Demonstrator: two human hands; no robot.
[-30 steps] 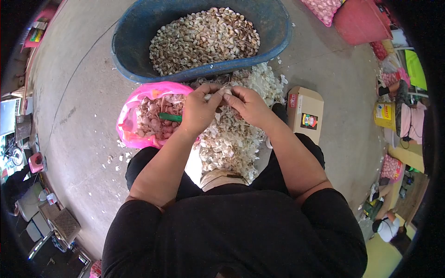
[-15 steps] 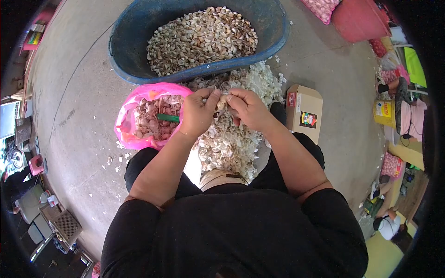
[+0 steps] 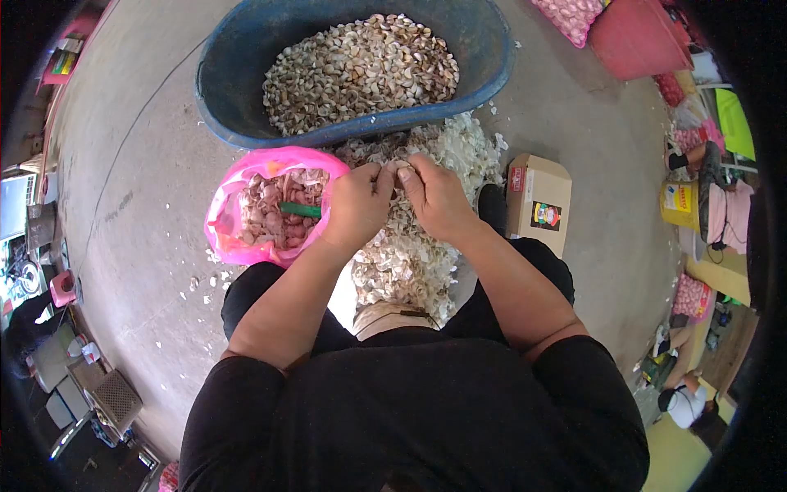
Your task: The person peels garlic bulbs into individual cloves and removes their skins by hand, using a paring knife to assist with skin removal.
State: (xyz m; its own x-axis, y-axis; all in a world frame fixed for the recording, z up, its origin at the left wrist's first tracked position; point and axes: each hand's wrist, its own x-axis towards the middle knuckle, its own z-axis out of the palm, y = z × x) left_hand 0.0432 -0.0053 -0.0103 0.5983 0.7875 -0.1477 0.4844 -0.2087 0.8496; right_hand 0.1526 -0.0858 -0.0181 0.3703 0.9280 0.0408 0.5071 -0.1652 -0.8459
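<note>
My left hand (image 3: 359,203) and my right hand (image 3: 443,201) meet at the fingertips, both closed in a pinch. A pale piece of garlic (image 3: 402,166) shows between them, mostly covered by the fingers. Beneath the hands spreads a heap of papery garlic skins (image 3: 398,266). Beside my left wrist stands a bright pink bag (image 3: 223,189), its mouth rolled open. Inside it are purplish garlic bulbs (image 3: 270,209) with a green handle (image 3: 301,210) lying on them. Just beyond the hands, a large blue tub (image 3: 221,107) contains many separated garlic cloves (image 3: 361,74).
To the right lies a cardboard box (image 3: 545,184) near my dark shoe (image 3: 493,207). A red tub (image 3: 639,37) and a net sack of garlic (image 3: 568,15) stand at the far right. A yellow bucket (image 3: 680,202) and another person (image 3: 687,406) are at the right edge.
My fingers have drawn closer around the garlic, and my right hand has turned and shifted slightly left. The garlic is now more hidden. The view has shifted a little.
</note>
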